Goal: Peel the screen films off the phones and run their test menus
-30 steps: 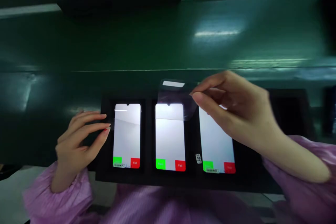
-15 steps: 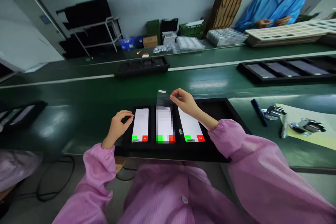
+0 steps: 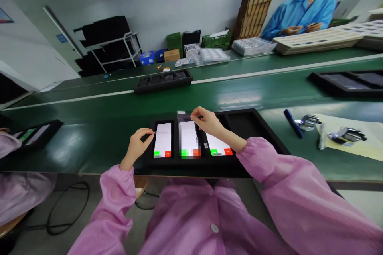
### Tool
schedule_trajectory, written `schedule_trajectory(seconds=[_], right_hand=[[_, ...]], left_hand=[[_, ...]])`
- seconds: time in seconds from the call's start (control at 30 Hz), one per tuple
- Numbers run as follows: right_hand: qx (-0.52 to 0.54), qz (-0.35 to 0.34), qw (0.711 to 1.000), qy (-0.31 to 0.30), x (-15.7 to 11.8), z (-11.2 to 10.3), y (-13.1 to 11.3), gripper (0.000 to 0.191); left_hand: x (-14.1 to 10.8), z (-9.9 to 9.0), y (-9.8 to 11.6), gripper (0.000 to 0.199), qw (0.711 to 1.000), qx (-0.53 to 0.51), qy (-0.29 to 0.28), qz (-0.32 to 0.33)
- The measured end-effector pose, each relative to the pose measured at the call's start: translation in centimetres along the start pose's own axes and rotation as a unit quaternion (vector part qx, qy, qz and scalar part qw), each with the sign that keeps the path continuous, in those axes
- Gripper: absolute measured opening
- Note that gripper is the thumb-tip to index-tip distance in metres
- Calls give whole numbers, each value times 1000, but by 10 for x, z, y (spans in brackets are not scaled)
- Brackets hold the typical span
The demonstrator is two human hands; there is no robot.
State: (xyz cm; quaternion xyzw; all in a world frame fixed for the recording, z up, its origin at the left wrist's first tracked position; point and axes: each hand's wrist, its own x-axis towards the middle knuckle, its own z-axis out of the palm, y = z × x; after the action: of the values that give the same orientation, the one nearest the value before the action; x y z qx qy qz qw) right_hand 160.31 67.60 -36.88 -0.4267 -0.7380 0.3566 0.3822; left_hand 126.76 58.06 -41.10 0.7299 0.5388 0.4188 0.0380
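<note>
Three lit phones lie in a black tray [image 3: 243, 125]: a left phone [image 3: 163, 139], a partly pixelated middle phone [image 3: 188, 133] and a right phone [image 3: 218, 143]. Each shows a green and a red box at its lower end. My right hand [image 3: 206, 121] pinches the edge of a clear film [image 3: 181, 116] with a white tab, at the top of the middle phone. Beside the left phone's upper left edge, my left hand [image 3: 139, 143] is closed in a pinch; what it holds, if anything, is too small to name.
A blue pen [image 3: 293, 123] and metal tools [image 3: 347, 135] on yellow paper lie to the right. More black trays stand at left [image 3: 44, 137], behind [image 3: 163, 81] and far right [image 3: 347, 83]. A person in blue [image 3: 302, 12] works across the bench, near stacked boards [image 3: 320, 40].
My right hand and the clear film have come lower over the middle phone. The far right tray has shifted right along the bench. The whole view has tilted slightly.
</note>
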Motion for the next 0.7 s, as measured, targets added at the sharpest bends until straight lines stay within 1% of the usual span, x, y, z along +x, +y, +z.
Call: schedule_trajectory(seconds=[0.07, 0.17, 0.23, 0.33, 0.43, 0.53, 0.7], right_hand=[[-10, -1, 1000, -2, -6, 3, -2, 25], [-21, -1, 1000, -9, -13, 5, -4, 17], [-28, 2, 999, -21, -18, 4, -6, 13], [-40, 9, 998, -40, -24, 1, -11, 13], [-50, 12, 997, -58, -26, 0, -16, 14], [-58, 14, 995, -74, -25, 0, -20, 12], [-71, 25, 994, -84, -18, -5, -21, 10]], left_hand=[[-2, -1, 2, 25, 1000, -1, 6, -2], [-8, -5, 8, 17, 1000, -2, 10, -6], [-14, -10, 16, 13, 1000, -2, 8, -8], [-27, -22, 31, 9, 1000, -1, -2, -10], [-38, -35, 44, 14, 1000, 14, -21, 8], [-44, -46, 52, 19, 998, 33, -34, 27], [-47, -57, 60, 22, 999, 27, -31, 7]])
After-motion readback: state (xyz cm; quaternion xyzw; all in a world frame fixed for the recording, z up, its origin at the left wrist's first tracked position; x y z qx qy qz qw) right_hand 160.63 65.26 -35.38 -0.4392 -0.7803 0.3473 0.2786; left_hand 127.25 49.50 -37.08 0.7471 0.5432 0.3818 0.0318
